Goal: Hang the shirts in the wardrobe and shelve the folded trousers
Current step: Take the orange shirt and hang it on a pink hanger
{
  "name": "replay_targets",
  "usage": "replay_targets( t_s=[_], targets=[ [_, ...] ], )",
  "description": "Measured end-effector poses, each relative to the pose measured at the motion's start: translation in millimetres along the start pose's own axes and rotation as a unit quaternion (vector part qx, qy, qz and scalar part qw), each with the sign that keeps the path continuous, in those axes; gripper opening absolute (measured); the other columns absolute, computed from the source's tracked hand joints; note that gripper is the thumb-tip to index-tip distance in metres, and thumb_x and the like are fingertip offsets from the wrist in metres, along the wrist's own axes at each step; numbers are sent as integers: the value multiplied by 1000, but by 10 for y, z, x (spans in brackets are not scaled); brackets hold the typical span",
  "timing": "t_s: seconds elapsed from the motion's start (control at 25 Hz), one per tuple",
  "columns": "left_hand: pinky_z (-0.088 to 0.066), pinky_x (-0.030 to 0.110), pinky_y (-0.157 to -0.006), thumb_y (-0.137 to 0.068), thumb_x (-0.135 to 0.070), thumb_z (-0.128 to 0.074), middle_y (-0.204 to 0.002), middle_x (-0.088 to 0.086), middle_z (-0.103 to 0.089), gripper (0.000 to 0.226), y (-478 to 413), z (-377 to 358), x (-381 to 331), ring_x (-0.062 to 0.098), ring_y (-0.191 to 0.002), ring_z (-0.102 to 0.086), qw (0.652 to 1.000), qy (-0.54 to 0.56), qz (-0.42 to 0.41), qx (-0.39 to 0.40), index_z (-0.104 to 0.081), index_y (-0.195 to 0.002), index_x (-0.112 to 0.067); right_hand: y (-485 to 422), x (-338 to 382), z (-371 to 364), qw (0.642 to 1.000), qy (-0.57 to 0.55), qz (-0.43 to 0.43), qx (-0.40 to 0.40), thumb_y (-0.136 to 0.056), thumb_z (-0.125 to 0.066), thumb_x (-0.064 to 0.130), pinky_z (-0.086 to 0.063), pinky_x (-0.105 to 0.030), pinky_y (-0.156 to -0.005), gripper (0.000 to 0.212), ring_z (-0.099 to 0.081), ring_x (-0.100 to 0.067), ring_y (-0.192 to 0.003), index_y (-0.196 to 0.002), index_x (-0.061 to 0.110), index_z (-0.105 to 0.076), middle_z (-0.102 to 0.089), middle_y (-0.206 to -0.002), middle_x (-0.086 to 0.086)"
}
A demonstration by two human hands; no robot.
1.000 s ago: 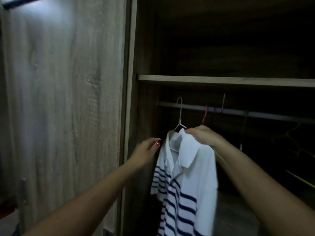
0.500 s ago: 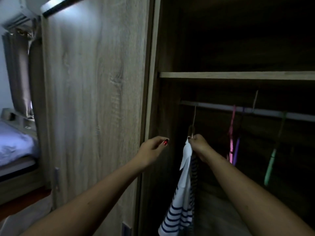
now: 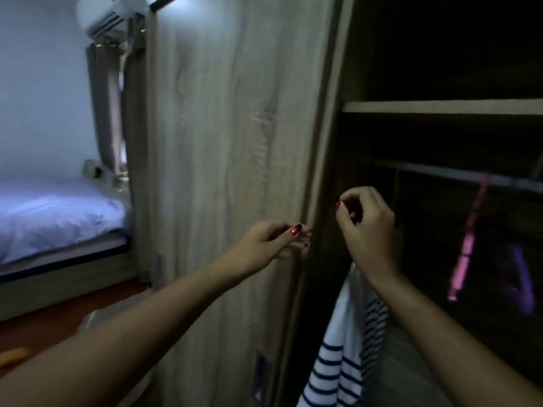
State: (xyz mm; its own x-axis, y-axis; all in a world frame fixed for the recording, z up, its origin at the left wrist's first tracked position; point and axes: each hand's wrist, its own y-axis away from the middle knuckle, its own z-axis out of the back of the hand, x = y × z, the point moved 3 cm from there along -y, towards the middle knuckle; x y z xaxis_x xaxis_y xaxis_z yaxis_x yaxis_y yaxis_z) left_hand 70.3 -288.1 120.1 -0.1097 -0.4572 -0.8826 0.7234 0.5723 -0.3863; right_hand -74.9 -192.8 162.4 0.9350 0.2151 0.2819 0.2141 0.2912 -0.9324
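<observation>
A white polo shirt with navy stripes [image 3: 340, 356] hangs edge-on inside the dark wardrobe, at the left end of the rail [image 3: 440, 171]. A thin hanger wire rises from behind my right hand to that rail. My right hand [image 3: 367, 224] hovers just above the shirt's top, fingers loosely curled, with nothing visible between them. The shirt's collar is hidden behind my wrist. My left hand [image 3: 276, 239] is at the edge of the wooden wardrobe door [image 3: 235, 171], fingertips touching it. No trousers are in view.
A wooden shelf [image 3: 440, 107] runs above the rail. An empty pink hanger [image 3: 467, 245] and a purple one [image 3: 523, 277] hang to the right of the shirt. To the left are a bed [image 3: 53, 212], a curtain [image 3: 105, 113] and an air conditioner [image 3: 100, 13].
My right hand has let go of the shirt's collar and risen above it; the shirt now hangs from the rail. My view has swung left, showing the bed.
</observation>
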Motion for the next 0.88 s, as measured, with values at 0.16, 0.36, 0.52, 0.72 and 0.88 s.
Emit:
replay_targets(
  t_s=[0.16,0.36,0.52,0.72,0.88],
  targets=[
    [-49,22,-78,-99,-18,-41,-107,8,-67,28,680,1008,197,11,-92,-64,993,-63,39,-88,-60,-116,-6,297,851,-729,990,-120,54,53,-85,-62,9,-38,-13,-63,2,-50,-9,-65,-85,8,-60,-58,-75,-1],
    [-52,34,-88,-94,-10,-52,-104,9,-70,21,2119,2590,719,1,-83,-64,924,-257,118,-257,-67,-106,-2,998,1747,-2091,938,-225,70,254,-84,-63,9,-40,-20,-59,7,-52,-14,-59,-78,10,-60,-60,-67,-6],
    [-54,34,-87,-91,-13,-57,-104,11,-72,18,3337,3354,1184,21,-94,-68,837,-316,283,-345,-70,-103,-8,1711,2396,-3073,884,-260,65,383,-78,-62,2,-41,-20,-60,9,-56,-12,-62,-75,10,-63,-64,-70,-5],
    [-49,25,-83,-91,-19,-58,-110,7,-71,22,3988,3609,1801,16,-98,-64,787,-349,386,-332,-70,-106,-11,2625,2836,-3930,807,-211,-57,549,-86,-61,16,-52,-35,-65,14,-58,-12,-63,-78,5,-66,-66,-72,-8],
    [-45,16,-67,-90,-27,-60,-103,5,-71,28,3983,3515,2150,13,-86,-64,805,-335,417,-257,-69,-109,-10,2981,3000,-4164,773,-145,-135,603,-86,-62,16,-46,-38,-66,20,-54,-21,-63,-77,-2,-61,-59,-72,-14]
  ],
)
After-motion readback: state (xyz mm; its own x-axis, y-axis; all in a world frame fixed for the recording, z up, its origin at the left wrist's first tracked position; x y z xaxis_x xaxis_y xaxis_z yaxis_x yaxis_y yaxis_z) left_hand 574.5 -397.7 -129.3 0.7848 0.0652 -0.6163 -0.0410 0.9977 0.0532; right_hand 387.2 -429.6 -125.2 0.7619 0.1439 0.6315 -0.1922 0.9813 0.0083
